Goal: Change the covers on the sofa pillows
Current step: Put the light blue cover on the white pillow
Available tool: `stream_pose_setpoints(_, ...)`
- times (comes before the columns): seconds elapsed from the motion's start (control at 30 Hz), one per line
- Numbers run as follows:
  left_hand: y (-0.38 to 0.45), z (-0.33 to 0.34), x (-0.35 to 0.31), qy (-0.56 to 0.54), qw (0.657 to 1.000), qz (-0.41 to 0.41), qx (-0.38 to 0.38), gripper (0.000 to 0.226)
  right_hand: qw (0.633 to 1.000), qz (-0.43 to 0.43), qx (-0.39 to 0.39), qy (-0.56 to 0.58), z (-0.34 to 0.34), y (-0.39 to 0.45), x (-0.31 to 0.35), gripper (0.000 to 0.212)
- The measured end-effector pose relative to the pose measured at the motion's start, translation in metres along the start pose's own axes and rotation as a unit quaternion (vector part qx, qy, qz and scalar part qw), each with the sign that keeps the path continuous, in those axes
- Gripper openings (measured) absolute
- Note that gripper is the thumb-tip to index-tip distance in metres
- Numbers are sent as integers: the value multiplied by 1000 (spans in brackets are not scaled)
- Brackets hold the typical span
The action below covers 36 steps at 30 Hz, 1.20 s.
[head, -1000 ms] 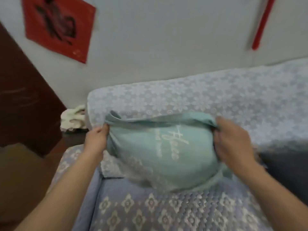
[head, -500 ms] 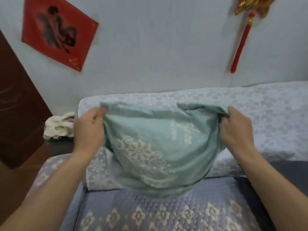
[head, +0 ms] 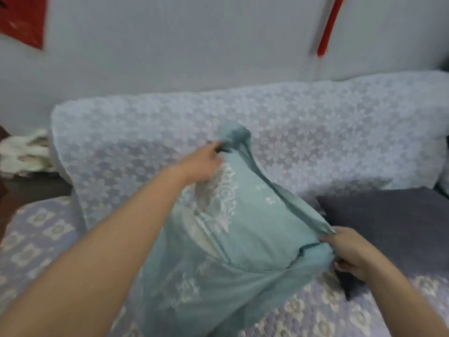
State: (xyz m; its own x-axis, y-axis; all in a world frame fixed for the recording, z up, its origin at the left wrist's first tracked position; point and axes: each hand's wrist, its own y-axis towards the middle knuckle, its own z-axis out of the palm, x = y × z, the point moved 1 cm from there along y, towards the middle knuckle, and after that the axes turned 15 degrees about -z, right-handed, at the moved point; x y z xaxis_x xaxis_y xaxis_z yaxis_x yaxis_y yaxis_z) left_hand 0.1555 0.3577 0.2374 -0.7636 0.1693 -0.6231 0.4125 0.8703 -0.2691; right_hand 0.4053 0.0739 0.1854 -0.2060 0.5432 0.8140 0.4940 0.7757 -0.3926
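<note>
Teal cover (head: 230, 239) bulges, its filling hidden. Left hand (head: 201, 164) pinches the upper corner; right hand (head: 352, 254) grips the lower corner.

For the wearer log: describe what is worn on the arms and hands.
Nothing worn shows. Both forearms are bare as far as the picture's lower edge, with no sleeves in view. The left hand and right hand carry no gloves, and no rings, watch or bracelets can be made out.

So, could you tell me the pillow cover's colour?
Pale teal pillow cover with white lace print, head view.
</note>
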Motion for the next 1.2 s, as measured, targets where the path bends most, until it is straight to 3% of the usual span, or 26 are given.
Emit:
stream_pose_setpoints(0.03, 0, 46, 11, 69, 996, 13, 57, 46, 998, 37, -25, -54, -1, 9, -32, 10)
stream_pose_setpoints(0.13, -26, 185, 71, 198, 957, 1, 212, 51, 975, 88, -62, -197, 7, 48, -135, 32)
stream_pose_setpoints(0.23, -41, 285, 138, 224, 922, -82, 307, 47, 981, 68, 19, -181, 51, 89, -207, 35)
stream_pose_setpoints(0.37, -24, 340, 176, 207, 944, -96, 240, 49, 989, 46, 73, -119, 112, 126, -249, 42)
stream_pose_setpoints(0.47, 4, 362, 159, 186, 967, -17, 173, 52, 992, 23, 89, -81, 148, 133, -267, 45)
stream_pose_setpoints(0.57, 44, 386, 128, 201, 967, 113, 113, 47, 971, -16, 239, -6, 181, 115, -266, 21)
stream_pose_setpoints(0.6, 58, 393, 123, 228, 954, 159, 110, 47, 974, -39, 223, -3, 184, 110, -269, 13)
stream_pose_setpoints(0.7, 91, 407, 112, 369, 878, 254, 169, 53, 999, 11, -43, -20, 161, 119, -283, 18)
stream_pose_setpoints(0.73, 98, 409, 108, 409, 852, 261, 196, 54, 996, 25, -81, -29, 152, 123, -287, 13)
stream_pose_setpoints(0.87, 112, 411, 90, 500, 788, 256, 252, 52, 986, -10, 85, -146, 157, 135, -288, 39)
stream_pose_setpoints(0.97, 112, 413, 87, 506, 775, 235, 298, 52, 977, -36, 80, -196, 166, 144, -288, 32)
stream_pose_setpoints(1.07, 116, 406, 88, 459, 800, 198, 333, 43, 975, -22, 48, -215, 161, 154, -295, 13)
stream_pose_setpoints(1.2, 110, 399, 83, 491, 790, 222, 291, 50, 981, -16, 56, -184, 161, 157, -295, 8)
